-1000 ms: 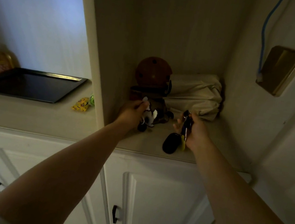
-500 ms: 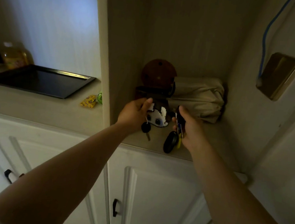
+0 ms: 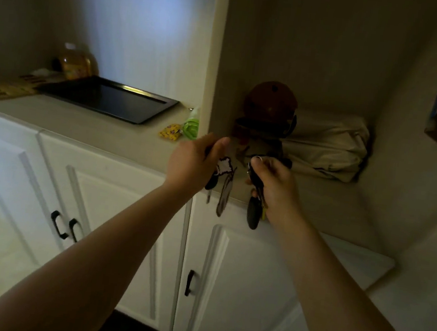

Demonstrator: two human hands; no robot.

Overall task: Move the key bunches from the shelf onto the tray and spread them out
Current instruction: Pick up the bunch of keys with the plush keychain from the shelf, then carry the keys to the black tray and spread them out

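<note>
I have a key bunch in each hand and both are lifted clear of the shelf (image 3: 317,193). My left hand (image 3: 193,162) has its grip closed on the bunch with the white charm (image 3: 225,182), which dangles below my fingers in front of the shelf edge. My right hand (image 3: 275,182) pinches the bunch with the black fob (image 3: 253,213), hanging the same way. The dark tray (image 3: 147,115) sits on the worktop (image 3: 80,125) to the left, past the divider, with nothing on it that I can see. So I judge pickup done; the carry, set-down and spreading remain. A yellow and green trinket (image 3: 181,131) lies beside the tray.
</note>
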